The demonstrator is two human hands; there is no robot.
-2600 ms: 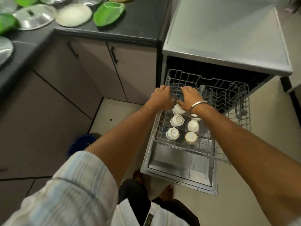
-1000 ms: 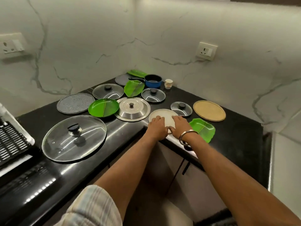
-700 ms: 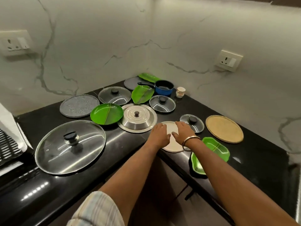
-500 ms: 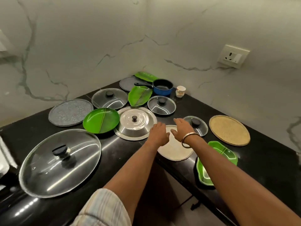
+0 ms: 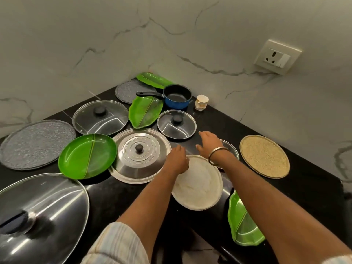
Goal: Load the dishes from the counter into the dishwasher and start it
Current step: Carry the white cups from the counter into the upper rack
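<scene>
left sleeve (image 5: pixel 116 244): pale striped, apparently rolled | right wrist: thin metal bangle (image 5: pixel 217 155)

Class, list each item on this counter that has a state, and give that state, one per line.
White plate: flat, overhanging the counter edge.
Left hand: fingers curled, on the plate's rim.
Right hand: open, reaching forward.
Blue saucepan: upright, empty.
Steel lid: knob up.
Cup: upright.

A black counter (image 5: pixel 106 189) carries green plates (image 5: pixel 87 156), glass lids (image 5: pixel 100 117), a steel lid (image 5: pixel 140 155) and a blue saucepan (image 5: pixel 177 96).
</scene>
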